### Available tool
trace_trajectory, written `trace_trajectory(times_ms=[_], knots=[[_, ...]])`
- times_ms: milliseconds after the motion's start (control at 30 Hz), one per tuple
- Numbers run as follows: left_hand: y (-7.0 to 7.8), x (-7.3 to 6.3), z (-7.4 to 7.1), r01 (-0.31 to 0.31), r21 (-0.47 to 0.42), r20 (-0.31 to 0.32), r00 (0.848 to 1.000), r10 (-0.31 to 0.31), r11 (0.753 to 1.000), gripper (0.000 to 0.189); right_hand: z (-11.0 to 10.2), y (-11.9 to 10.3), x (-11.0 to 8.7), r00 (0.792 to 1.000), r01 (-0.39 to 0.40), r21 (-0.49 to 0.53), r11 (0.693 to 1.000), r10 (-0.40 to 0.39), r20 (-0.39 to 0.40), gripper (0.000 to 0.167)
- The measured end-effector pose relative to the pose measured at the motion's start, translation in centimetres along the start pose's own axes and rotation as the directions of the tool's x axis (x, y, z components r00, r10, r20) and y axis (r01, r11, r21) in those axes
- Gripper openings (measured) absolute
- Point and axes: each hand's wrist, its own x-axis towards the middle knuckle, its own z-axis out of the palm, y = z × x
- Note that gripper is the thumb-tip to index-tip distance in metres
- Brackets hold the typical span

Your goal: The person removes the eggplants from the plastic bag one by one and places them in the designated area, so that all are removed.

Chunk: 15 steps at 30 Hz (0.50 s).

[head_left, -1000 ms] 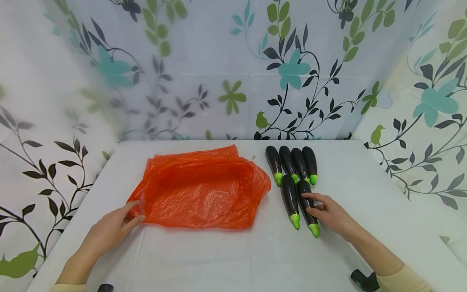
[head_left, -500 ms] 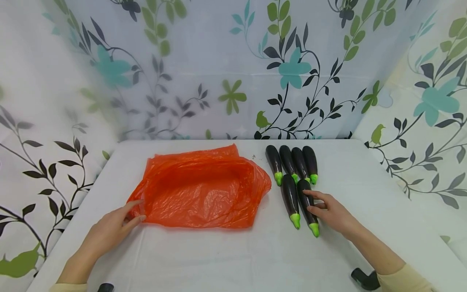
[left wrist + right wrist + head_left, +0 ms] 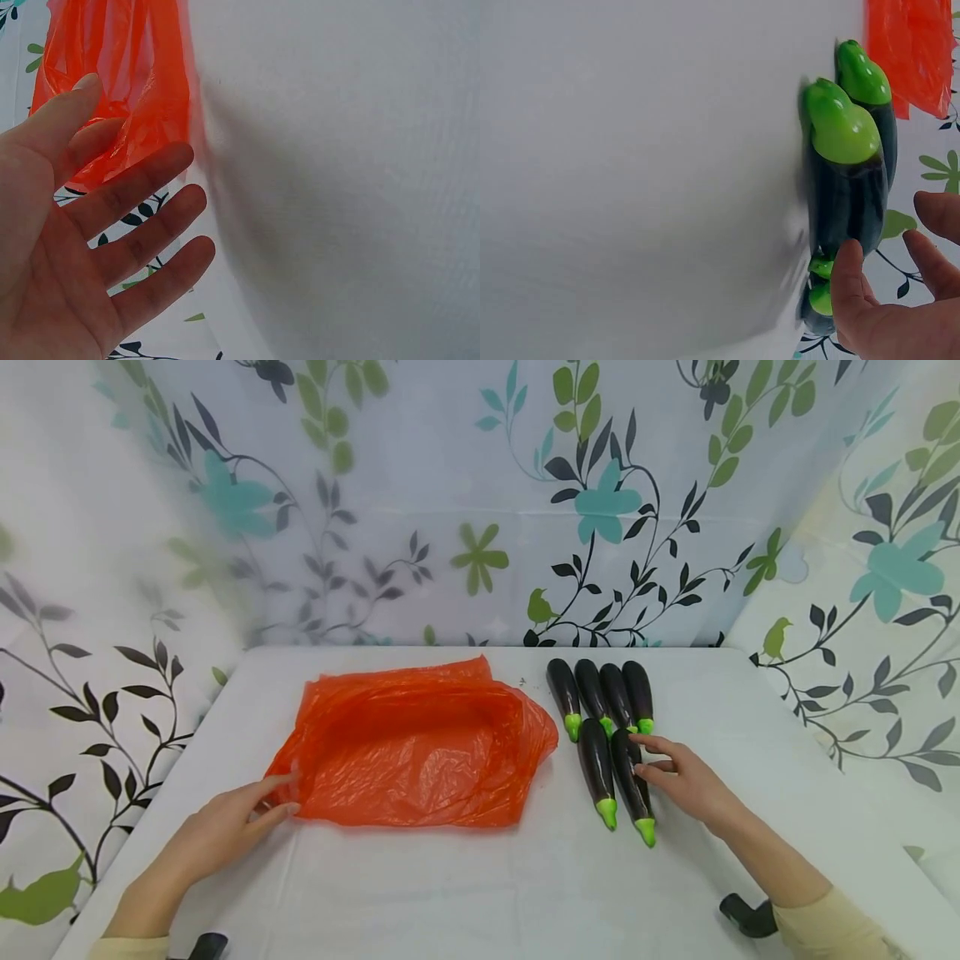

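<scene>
A crumpled orange plastic bag (image 3: 408,777) lies on the white table, its mouth facing the near side. At its left corner is my left hand (image 3: 213,835), thumb and fingers apart at the edge. The left wrist view shows those fingers (image 3: 150,232) spread and nearly straight beside the bag (image 3: 112,45). To the right, my right hand (image 3: 690,785) is at the right side of the nearer right eggplant (image 3: 624,777), fingertips overlapping its dark skin. In the right wrist view its thumb and fingers are apart, and the eggplant (image 3: 847,199) lies flat, green cap toward me.
Another eggplant (image 3: 596,760) lies just left of that one. Behind them, several more eggplants (image 3: 562,685) form a row with green caps facing the near side. Dark objects (image 3: 748,916) show by both forearms. A patterned curtain (image 3: 420,527) stands behind the table.
My right hand has shifted slightly farther forward along the eggplant, its fingers a little straighter. The left hand stays by the bag's corner, and the bag and eggplants lie as before.
</scene>
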Motion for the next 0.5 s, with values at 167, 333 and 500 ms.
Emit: trace_trajectory(times_ms=[167,333,500], knots=[[0.2,-0.1,-0.1,-0.013,0.011,0.010,1.000,0.013,1.000,0.051,-0.5,-0.1,0.1,1.000,0.015,-0.006,1.000,-0.015,-0.017,0.055],[0.1,-0.4,-0.3,-0.011,0.014,0.024,1.000,0.011,1.000,0.054,-0.8,-0.3,0.2,1.000,0.012,-0.003,1.000,-0.012,-0.014,0.055],[0.1,-1.0,-1.3,-0.046,-0.056,0.114,0.992,0.053,0.997,0.052,-1.0,-0.6,0.7,1.000,0.015,-0.023,1.000,-0.016,-0.027,0.055]])
